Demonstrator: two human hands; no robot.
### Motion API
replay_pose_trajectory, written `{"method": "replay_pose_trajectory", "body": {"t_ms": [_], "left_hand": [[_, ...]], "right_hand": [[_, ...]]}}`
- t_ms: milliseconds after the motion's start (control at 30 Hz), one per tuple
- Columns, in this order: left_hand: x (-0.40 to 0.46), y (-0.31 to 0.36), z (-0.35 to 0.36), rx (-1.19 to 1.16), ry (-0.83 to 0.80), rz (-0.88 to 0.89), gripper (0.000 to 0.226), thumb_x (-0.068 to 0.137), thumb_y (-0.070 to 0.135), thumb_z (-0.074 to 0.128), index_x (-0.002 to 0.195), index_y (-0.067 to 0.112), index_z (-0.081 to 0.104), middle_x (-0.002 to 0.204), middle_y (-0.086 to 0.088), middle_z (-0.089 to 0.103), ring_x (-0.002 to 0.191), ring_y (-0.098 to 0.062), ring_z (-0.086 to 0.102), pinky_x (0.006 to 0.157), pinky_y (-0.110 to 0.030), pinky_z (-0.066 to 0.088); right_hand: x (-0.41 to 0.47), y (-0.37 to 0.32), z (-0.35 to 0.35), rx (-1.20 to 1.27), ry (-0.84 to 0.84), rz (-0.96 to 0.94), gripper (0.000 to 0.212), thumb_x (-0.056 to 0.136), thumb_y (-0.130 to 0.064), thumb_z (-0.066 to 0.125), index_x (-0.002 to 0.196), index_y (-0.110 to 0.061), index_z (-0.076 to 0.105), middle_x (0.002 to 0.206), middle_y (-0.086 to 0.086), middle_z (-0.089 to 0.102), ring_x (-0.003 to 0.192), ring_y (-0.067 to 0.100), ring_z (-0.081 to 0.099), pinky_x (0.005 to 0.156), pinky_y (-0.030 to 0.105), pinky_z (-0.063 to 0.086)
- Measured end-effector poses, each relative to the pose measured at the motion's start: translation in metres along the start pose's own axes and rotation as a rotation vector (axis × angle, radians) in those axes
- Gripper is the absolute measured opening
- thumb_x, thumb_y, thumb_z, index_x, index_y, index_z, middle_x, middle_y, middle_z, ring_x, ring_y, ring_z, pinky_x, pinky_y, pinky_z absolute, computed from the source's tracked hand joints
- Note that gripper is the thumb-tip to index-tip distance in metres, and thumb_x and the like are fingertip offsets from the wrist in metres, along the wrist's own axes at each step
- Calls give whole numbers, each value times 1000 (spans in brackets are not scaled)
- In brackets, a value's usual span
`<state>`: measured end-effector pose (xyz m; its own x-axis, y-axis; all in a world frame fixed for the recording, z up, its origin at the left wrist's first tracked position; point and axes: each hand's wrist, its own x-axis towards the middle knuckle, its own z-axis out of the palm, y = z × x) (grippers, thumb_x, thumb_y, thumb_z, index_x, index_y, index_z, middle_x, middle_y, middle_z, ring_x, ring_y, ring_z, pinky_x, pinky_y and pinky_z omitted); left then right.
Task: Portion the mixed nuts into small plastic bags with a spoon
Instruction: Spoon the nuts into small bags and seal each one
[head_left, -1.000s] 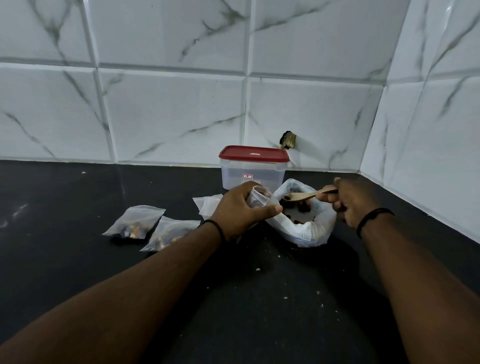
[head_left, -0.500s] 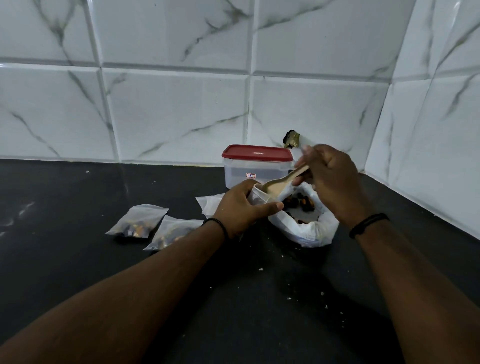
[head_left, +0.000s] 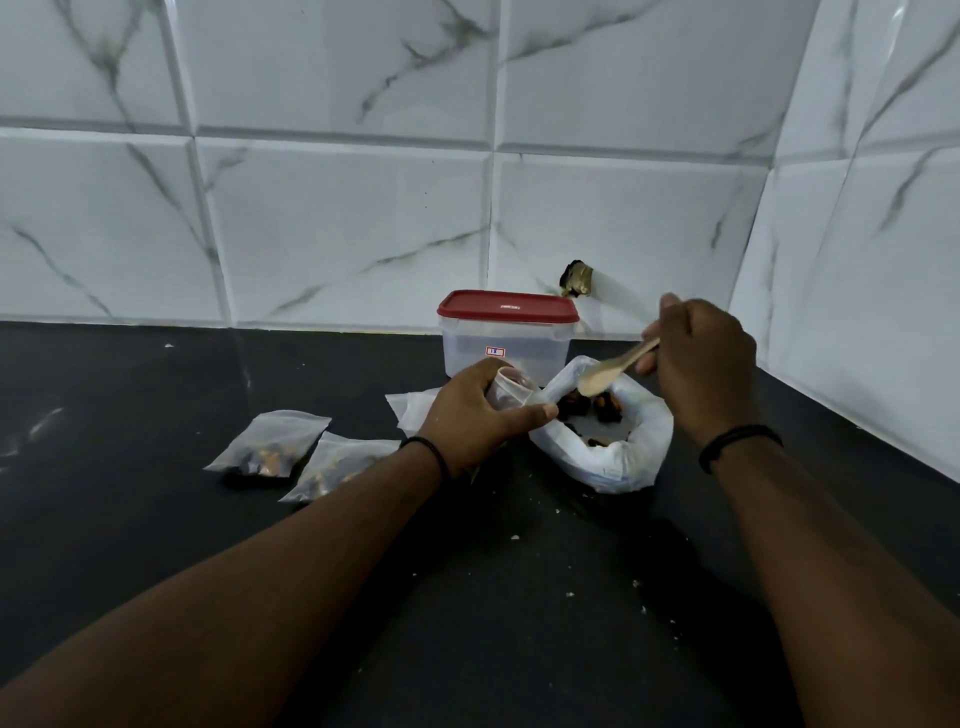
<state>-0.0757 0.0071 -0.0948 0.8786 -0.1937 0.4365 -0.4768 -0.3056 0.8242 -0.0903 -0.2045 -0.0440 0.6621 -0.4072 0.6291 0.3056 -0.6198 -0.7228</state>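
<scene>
My left hand (head_left: 480, 410) grips a small clear plastic bag (head_left: 511, 387) with its mouth held open, just left of the big white bag of mixed nuts (head_left: 618, 452). A wooden spoon (head_left: 613, 366) is pinched in my right hand (head_left: 698, 366), with its bowl hanging above the open white bag and looking bare. Dark nuts (head_left: 605, 408) show inside that bag. Two filled small bags (head_left: 270, 441) (head_left: 340, 465) lie on the counter to the left.
A clear box with a red lid (head_left: 506, 332) stands behind the bags against the tiled wall. Spare flat plastic bags (head_left: 413, 408) lie behind my left hand. Crumbs dot the black counter (head_left: 156, 405). A tiled side wall closes the right.
My right hand lifted the spoon from the white bag to the small bag's mouth, then drew it back to the right, above the white bag. The left hand stayed put.
</scene>
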Motion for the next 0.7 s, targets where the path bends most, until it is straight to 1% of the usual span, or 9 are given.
{"method": "replay_pose_trajectory", "body": {"t_ms": [133,233,300,367,400,467,533,600,700], "left_hand": [[1,-2,1,18,-24,-1,40,71,41,82,102,21,66,96,4,69,91,-13,65,84,-34,56],[2,-3,2,33,-52,-14,46,71,44,81,107,20,65,100,3,69,95,-14,64,88,-38,56],[2,-4,1,28,-56,-14,46,70,45,81,106,22,65,101,3,68,96,-14,64,88,-39,56],[2,-4,0,22,-53,-14,44,71,43,82,106,21,65,101,3,68,96,-13,64,89,-39,55],[2,-4,-1,16,-51,-16,44,71,42,82,106,21,65,101,3,68,96,-14,64,89,-39,55],[2,-4,0,4,-54,-21,45,71,43,81,106,21,65,101,3,68,96,-14,64,89,-40,56],[1,-4,1,0,-55,-21,47,70,45,81,106,20,64,102,2,68,97,-15,64,89,-40,56],[1,-4,1,1,-49,-19,47,70,44,81,106,20,64,101,2,68,96,-15,64,89,-41,55],[1,-3,1,-1,-48,-17,49,68,46,81,106,20,64,102,1,68,97,-16,64,89,-42,55]], "right_hand": [[8,26,-3,-175,-129,165,44,100,-33,38,74,-14,68,64,1,70,80,25,68,86,40,52],[7,33,9,-195,-244,221,44,98,-35,39,79,-10,71,62,4,72,74,22,64,85,38,52],[3,33,20,-115,-293,279,45,94,-41,42,83,-7,69,61,5,72,66,23,65,79,42,54],[2,31,26,-3,-302,351,44,93,-41,44,81,-5,66,65,10,73,62,23,68,66,38,55],[2,30,26,66,-293,407,42,96,-36,44,81,-3,64,68,14,73,51,18,65,53,29,50],[1,27,17,212,-262,534,37,102,-26,42,81,-1,60,67,18,70,27,8,38,33,15,27],[4,28,8,292,-248,620,35,104,-22,40,80,-3,57,53,12,65,23,6,25,29,11,17],[9,31,4,339,-249,693,35,104,-23,38,81,-5,57,43,5,61,23,5,25,28,10,16],[12,28,0,399,-233,748,37,105,-25,37,79,-8,57,41,0,60,23,4,26,28,9,16]]}}
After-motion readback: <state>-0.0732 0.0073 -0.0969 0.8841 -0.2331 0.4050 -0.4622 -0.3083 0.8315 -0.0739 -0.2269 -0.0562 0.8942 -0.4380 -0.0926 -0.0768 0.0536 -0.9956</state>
